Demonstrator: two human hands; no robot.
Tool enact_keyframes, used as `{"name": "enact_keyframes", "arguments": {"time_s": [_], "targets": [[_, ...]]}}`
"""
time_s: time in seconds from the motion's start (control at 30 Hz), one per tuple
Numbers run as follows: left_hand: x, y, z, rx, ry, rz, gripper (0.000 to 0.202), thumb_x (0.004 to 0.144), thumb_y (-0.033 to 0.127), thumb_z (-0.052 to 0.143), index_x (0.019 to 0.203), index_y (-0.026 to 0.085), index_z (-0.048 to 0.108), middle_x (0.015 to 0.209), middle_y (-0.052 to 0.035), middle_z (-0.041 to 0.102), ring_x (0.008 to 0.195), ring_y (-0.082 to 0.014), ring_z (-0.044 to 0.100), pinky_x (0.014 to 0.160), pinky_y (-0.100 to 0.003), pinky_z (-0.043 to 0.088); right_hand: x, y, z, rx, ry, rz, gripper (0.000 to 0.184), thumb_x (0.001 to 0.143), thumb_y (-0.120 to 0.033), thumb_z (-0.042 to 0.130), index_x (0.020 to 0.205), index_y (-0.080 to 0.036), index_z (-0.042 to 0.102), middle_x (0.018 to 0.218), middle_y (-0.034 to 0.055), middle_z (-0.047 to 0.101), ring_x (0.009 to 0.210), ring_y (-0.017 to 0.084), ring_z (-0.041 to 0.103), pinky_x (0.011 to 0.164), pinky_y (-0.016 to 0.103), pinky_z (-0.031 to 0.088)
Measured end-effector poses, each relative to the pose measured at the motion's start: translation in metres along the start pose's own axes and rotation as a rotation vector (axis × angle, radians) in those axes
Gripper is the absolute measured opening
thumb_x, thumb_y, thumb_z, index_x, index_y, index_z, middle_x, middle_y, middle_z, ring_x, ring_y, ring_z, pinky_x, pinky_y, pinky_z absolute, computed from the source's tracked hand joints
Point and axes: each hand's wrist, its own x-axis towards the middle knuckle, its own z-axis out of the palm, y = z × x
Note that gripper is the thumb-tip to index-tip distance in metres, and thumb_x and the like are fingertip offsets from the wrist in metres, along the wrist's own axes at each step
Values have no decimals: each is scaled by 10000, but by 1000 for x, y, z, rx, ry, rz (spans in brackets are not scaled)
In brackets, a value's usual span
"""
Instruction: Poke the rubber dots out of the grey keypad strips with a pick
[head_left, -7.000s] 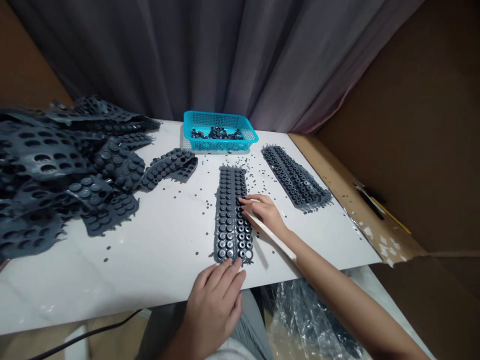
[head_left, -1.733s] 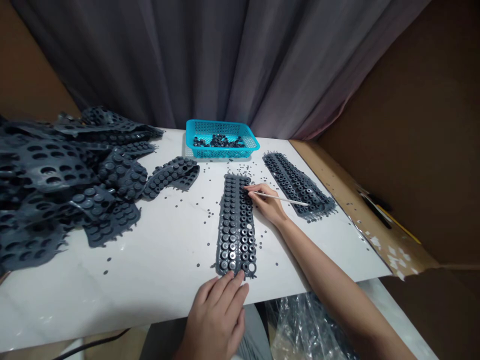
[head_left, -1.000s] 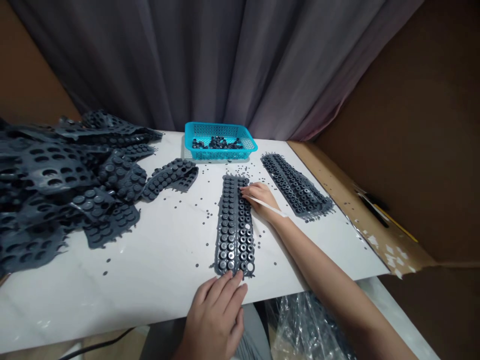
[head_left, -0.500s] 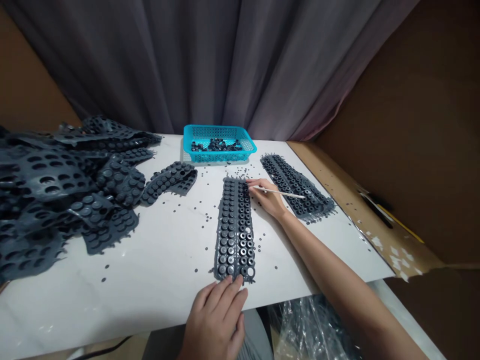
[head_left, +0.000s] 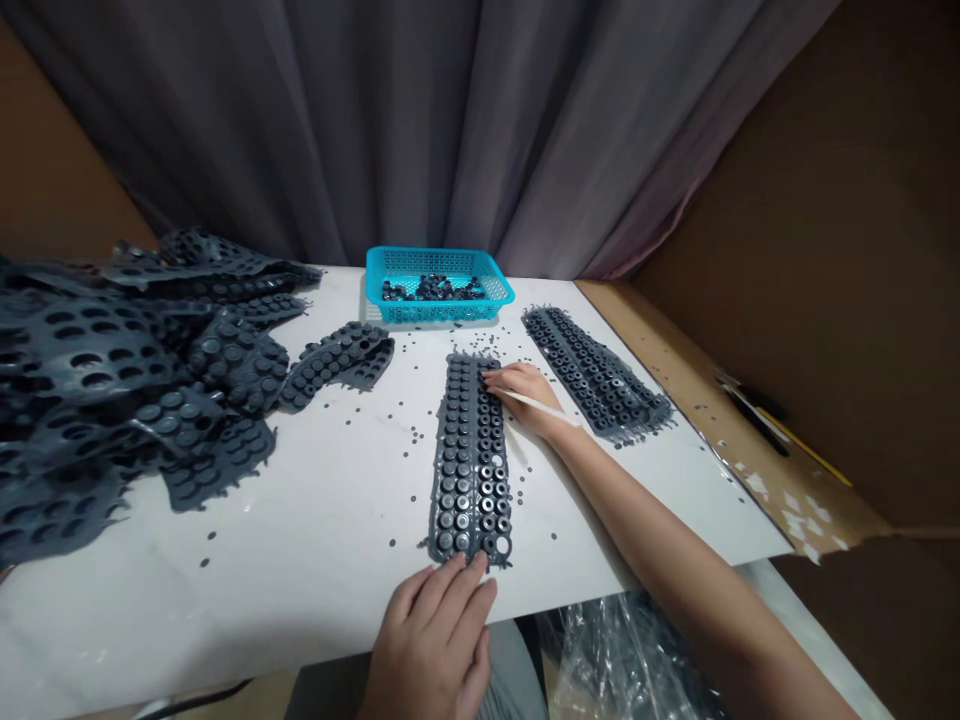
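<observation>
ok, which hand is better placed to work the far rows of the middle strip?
Right, most likely. The right hand holds the stick at the far rows of the strip. The left hand lies flat at the near end, touching the strip.

One basket (head_left: 499,290) stands at the tabletop's far edge. Three strips lie apart: one in the middle (head_left: 469,460), one toward the right edge (head_left: 592,372), one curled left of centre (head_left: 337,358). One stick (head_left: 547,408). One heap (head_left: 112,380) of sheets covers the left edge (too tangled to count).
</observation>
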Motion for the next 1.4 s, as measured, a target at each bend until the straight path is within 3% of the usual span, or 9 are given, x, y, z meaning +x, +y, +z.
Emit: {"name": "enact_keyframes", "arguments": {"time_s": [0.13,0.33,0.47,0.77,1.03,1.23,1.4], "targets": [[1,1,-1,3,6,-1,243,827,196,553,1034,224,677,1161,14,688,1043,-165,607,898,-303,381,5,6,-6,-78,-83,-56,216,931,-322,491,895,-266,696,1101,45,718,972,242,657,871,413,471],[2,1,-1,16,19,6,230,835,207,544,1021,225,679,1137,12,697,1024,-155,608,902,-289,379,16,21,-6,-23,38,29,208,912,-348,500,935,-242,677,1110,75,709,982,264,671,860,419,504],[1,-1,1,52,17,32,235,832,230,546,1026,225,678,1124,0,701,1023,-156,603,893,-282,383,14,18,-2,56,140,89,197,922,-342,500,943,-215,649,1067,100,719,1005,252,677,853,401,523],[3,0,1,35,56,29,232,834,197,518,999,215,680,1112,11,706,1008,-150,608,893,-283,386,5,8,4,206,112,97,199,896,-378,568,890,-202,660,964,91,740,943,225,702,803,356,553],[1,-1,2,19,40,20,236,846,215,521,1020,221,681,1146,16,694,1028,-156,608,892,-300,383,7,14,6,114,93,32,149,903,-310,554,890,-212,666,985,90,736,935,215,693,825,367,539],[0,-1,3,14,50,25,235,839,210,529,1017,220,683,1137,16,698,1020,-155,611,892,-297,382,16,24,0,8,-30,-63,162,882,-287,551,858,-228,699,1029,67,737,954,236,682,878,378,494],[0,-2,3,28,51,32,235,839,217,529,1015,225,685,1123,9,703,1014,-157,614,895,-295,384,25,34,-1,-43,59,-6,186,901,-270,507,930,-217,683,1101,100,709,1005,262,664,895,409,481]]}}
